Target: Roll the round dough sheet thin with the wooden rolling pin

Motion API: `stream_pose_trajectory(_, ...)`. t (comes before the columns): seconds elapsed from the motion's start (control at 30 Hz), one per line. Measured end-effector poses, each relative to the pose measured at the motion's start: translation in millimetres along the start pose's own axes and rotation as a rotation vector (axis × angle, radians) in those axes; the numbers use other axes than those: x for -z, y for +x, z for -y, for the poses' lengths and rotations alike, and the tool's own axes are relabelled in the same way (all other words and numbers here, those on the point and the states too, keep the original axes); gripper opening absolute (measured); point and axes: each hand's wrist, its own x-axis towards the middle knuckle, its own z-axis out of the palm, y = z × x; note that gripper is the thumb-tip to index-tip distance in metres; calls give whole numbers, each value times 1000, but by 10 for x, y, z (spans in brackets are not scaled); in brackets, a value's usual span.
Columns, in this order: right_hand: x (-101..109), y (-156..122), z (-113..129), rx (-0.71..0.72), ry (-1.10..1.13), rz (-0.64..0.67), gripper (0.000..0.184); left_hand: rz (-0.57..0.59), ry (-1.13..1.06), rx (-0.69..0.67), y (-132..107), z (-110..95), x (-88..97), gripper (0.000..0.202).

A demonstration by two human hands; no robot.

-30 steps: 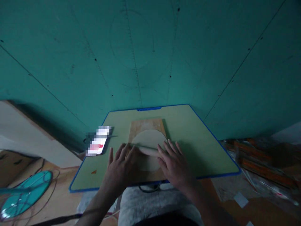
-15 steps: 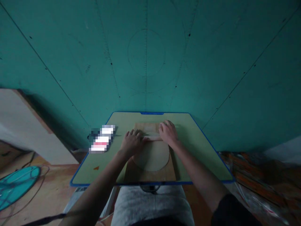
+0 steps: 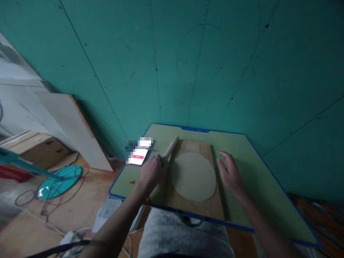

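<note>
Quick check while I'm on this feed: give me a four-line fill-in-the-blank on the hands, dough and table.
1. Exactly ____ dough sheet lies on the wooden board.
2. In the picture, the left hand grips the rolling pin on the ____ side of the dough sheet.
3. The right hand is holding ____.
4. The tabletop is edged in the colour ____.

Missing words: one; left; nothing; blue.

The left hand covers [image 3: 153,170] the pin's [image 3: 171,147] near part, so I cannot see where it ends. Left of centre, blocky pixels mask most of the phone [image 3: 138,156]. The teal stand's [image 3: 66,181] pole is cut by the left edge; lower right, clutter [image 3: 322,218] blurs.
</note>
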Motion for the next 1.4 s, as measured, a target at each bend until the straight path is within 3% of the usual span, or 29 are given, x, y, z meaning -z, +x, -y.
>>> stream_pose_trajectory(0.07, -27, -25, 3, -26, 0, 11, 36, -4, -45, 10, -27, -3, -26, 31)
stream_pose_trajectory(0.13, -37, -50, -16, -44, -1, 23, 36, -84, -129, 13, 19, 110, 1, 37)
stream_pose_trajectory(0.2, -31, -62, -62, -68, 7, 16, 35, -253, -223, 97, 149, 381, 89, 42)
stream_pose_trajectory(0.3, -26, -56, -154, -156, 39, -14, 37, -497, -376, 432, 421, 969, 247, 43)
stream_pose_trajectory(0.4, -48, -44, -214, -243, 70, -26, 40, -413, -463, 505, 637, 1451, 288, 36)
stream_pose_trajectory(0.47, -64, -42, -222, -259, 73, -17, 41, -328, -532, 488, 713, 1606, 234, 35)
stream_pose_trajectory(0.63, -52, -45, -195, -254, 74, 9, 43, -263, -714, 486, 792, 1651, 72, 36)
stream_pose_trajectory(0.9, -23, -32, -166, -272, 81, 40, 47, -331, -908, 499, 948, 1641, 109, 39)
stream_pose_trajectory(1.4, -29, -16, -128, -267, 112, 49, 47, -305, -807, 487, 756, 1634, 11, 35)
